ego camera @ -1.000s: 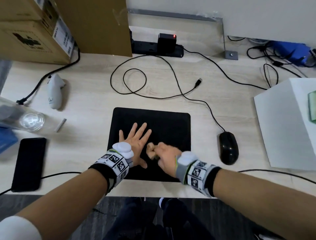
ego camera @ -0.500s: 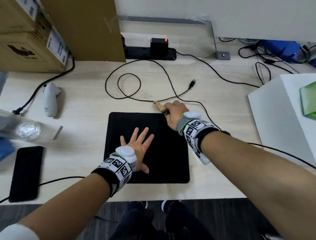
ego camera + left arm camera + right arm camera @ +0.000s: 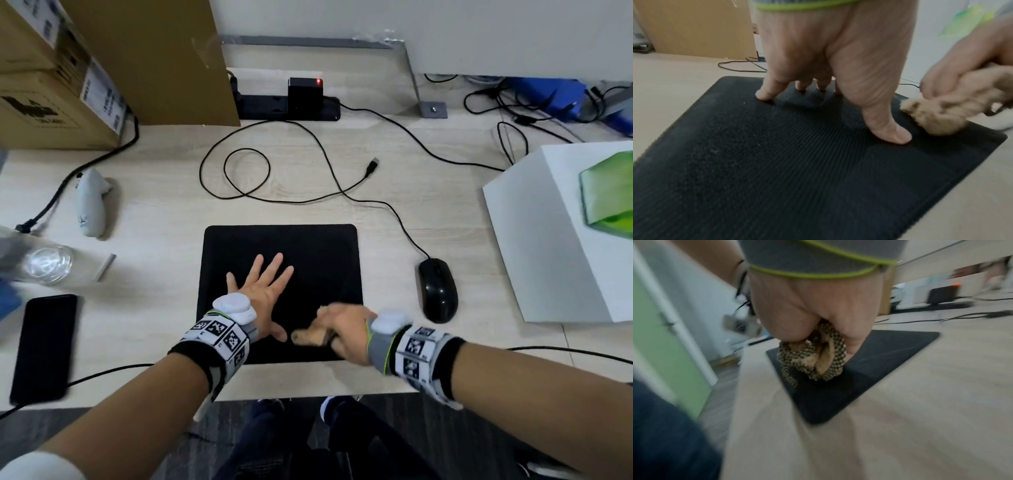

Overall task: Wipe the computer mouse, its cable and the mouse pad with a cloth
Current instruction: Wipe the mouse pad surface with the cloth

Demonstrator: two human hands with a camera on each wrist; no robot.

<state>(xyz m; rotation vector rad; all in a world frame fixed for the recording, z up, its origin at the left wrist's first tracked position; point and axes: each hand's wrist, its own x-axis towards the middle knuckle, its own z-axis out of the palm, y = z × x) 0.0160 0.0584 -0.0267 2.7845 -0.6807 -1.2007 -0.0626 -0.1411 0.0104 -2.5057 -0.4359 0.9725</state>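
A black mouse pad [image 3: 308, 246] lies flat on the light wooden desk. My left hand [image 3: 262, 293] presses on it with fingers spread and straight; its fingertips [image 3: 764, 95] touch the pad [image 3: 777, 178]. My right hand [image 3: 346, 327] grips a bunched tan cloth [image 3: 308, 336] against the pad's near right part, close to the left thumb. The wadded cloth [image 3: 816, 358] sticks out of the fist onto the pad [image 3: 890, 350]; it also shows as a tan cloth [image 3: 941, 113]. A black mouse [image 3: 437, 289] sits right of the pad. Its cable [image 3: 387, 205] runs back in loops.
A black phone [image 3: 42, 346] and a glass [image 3: 46, 263] lie at the left, with a white controller [image 3: 90, 202]. Cardboard boxes [image 3: 68, 68] and a power strip [image 3: 291, 108] stand at the back. A white box [image 3: 561, 236] sits at the right. Thin black cables run along the desk's near edge.
My right hand with the cloth has swept from the pad's far edge back to its near right part. The left hand has stayed pressed on the pad.
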